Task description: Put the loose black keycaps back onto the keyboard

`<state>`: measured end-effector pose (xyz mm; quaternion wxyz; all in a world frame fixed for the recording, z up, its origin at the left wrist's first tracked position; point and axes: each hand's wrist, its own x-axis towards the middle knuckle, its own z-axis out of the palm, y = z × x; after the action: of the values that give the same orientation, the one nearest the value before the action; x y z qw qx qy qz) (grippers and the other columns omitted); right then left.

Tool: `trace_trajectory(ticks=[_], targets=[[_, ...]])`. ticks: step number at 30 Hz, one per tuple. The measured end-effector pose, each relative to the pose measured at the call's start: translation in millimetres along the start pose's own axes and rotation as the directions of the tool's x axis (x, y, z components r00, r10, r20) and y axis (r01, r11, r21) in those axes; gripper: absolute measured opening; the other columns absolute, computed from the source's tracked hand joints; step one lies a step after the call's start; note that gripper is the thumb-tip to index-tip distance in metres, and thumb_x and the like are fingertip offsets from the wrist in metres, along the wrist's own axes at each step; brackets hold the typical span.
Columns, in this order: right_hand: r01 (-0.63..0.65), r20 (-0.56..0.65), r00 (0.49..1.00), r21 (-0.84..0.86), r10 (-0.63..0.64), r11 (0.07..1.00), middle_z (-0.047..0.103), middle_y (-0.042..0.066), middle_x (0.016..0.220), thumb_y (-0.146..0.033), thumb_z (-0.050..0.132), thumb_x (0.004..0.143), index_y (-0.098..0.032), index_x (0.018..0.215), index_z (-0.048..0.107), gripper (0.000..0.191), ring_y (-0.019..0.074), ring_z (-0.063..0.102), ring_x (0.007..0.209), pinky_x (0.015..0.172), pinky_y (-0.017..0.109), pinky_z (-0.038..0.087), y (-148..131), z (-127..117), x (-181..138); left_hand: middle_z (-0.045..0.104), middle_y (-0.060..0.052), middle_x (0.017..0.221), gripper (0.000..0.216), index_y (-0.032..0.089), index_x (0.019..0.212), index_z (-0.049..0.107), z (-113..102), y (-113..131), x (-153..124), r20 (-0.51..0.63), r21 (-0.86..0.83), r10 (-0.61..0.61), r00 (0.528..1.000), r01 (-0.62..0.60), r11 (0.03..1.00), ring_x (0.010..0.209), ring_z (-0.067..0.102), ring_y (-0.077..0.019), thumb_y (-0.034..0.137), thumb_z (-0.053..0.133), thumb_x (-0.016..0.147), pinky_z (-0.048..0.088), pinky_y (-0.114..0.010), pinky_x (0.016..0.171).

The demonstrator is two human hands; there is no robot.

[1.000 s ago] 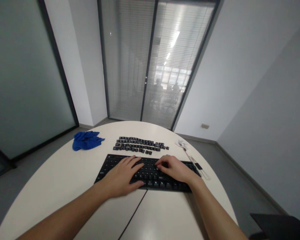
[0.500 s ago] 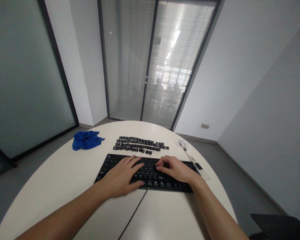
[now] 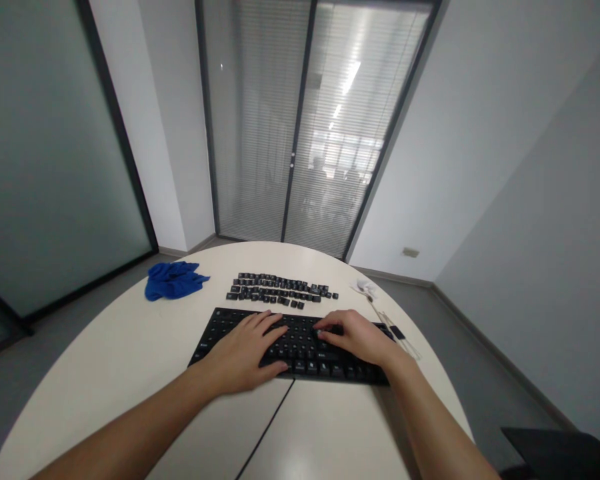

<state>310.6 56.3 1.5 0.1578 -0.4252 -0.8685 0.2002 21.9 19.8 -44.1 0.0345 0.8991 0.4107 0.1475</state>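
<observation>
A black keyboard [image 3: 215, 330] lies on the round white table [image 3: 120, 353] in front of me. My left hand [image 3: 243, 353] rests flat on its left half with fingers spread, holding nothing. My right hand [image 3: 357, 337] lies on the right half, fingers stretched toward the middle keys and slightly curled; nothing is in it. Beyond the keyboard, several loose black keycaps [image 3: 277, 291] sit in rows on the table.
A crumpled blue cloth [image 3: 173, 280] lies at the table's far left. A small white object [image 3: 366, 287] and thin wire tools [image 3: 397, 333] lie right of the keyboard. A dark object [image 3: 560, 453] shows at the lower right. Glass doors with blinds stand behind the table.
My right hand has shifted slightly to the right along the keyboard. My left hand has stayed in place.
</observation>
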Motion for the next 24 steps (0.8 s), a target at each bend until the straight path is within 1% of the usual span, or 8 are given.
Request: trace_trajectory(ticks=[3, 7, 15, 20, 24], targets=[[0.045, -0.021, 0.999, -0.035, -0.046, 0.998, 0.076, 0.005, 0.105, -0.027, 0.059, 0.092, -0.024, 0.104, 0.077, 0.021, 0.0216, 0.068, 0.097, 0.091, 0.034, 0.05, 0.1, 0.6, 1.8, 0.04, -0.007, 0.158, 0.061, 0.026, 0.146, 0.047, -0.2, -0.4, -0.3, -0.005, -0.006, 0.0, 1.0, -0.001, 1.0, 0.145, 0.033, -0.0313, 0.056, 0.054, 0.092, 0.027, -0.049, 0.119], [0.027, -0.023, 0.999, -0.068, -0.029, 0.997, 0.076, 0.006, 0.104, -0.028, 0.062, 0.091, -0.022, 0.103, 0.077, 0.021, 0.0225, 0.068, 0.097, 0.093, 0.035, 0.05, 1.6, 1.4, 2.6, 0.039, -0.007, 0.158, 0.062, 0.027, 0.147, 0.046, 0.6, -1.3, -0.1, -0.004, -0.003, 0.01, 1.0, -0.01, 1.0, 0.145, 0.033, -0.0317, 0.057, 0.052, 0.093, 0.028, -0.05, 0.119], [0.063, -0.014, 0.998, 0.007, -0.063, 0.998, 0.077, 0.004, 0.106, -0.025, 0.06, 0.09, -0.025, 0.106, 0.077, 0.023, 0.0226, 0.068, 0.1, 0.095, 0.036, 0.05, 1.2, 2.9, 2.6, 0.039, -0.006, 0.158, 0.062, 0.028, 0.146, 0.046, -0.9, 0.4, -0.4, -0.008, -0.015, 0.0, 1.0, 0.0, 1.0, 0.145, 0.033, -0.0311, 0.058, 0.052, 0.093, 0.027, -0.049, 0.119], [-0.005, -0.034, 0.999, 0.027, 0.006, 1.0, 0.078, 0.004, 0.103, -0.024, 0.064, 0.086, -0.024, 0.104, 0.078, 0.022, 0.0229, 0.07, 0.096, 0.091, 0.037, 0.052, -1.1, 2.7, 2.8, 0.041, -0.007, 0.157, 0.062, 0.027, 0.145, 0.047, 0.1, -0.4, -0.8, -0.021, -0.024, 0.004, 1.0, -0.004, 1.0, 0.145, 0.034, -0.0322, 0.058, 0.053, 0.092, 0.028, -0.05, 0.119], [-0.04, -0.034, 0.998, 0.142, 0.045, 0.989, 0.078, 0.003, 0.098, -0.026, 0.066, 0.085, -0.024, 0.099, 0.079, 0.019, 0.0215, 0.07, 0.091, 0.088, 0.035, 0.053, -5.7, 3.6, 1.7, 0.04, -0.006, 0.158, 0.062, 0.028, 0.146, 0.046, 1.5, -1.4, -0.1, -0.01, -0.021, 0.003, 1.0, -0.004, 1.0, 0.145, 0.033, -0.032, 0.058, 0.053, 0.092, 0.028, -0.05, 0.119]])
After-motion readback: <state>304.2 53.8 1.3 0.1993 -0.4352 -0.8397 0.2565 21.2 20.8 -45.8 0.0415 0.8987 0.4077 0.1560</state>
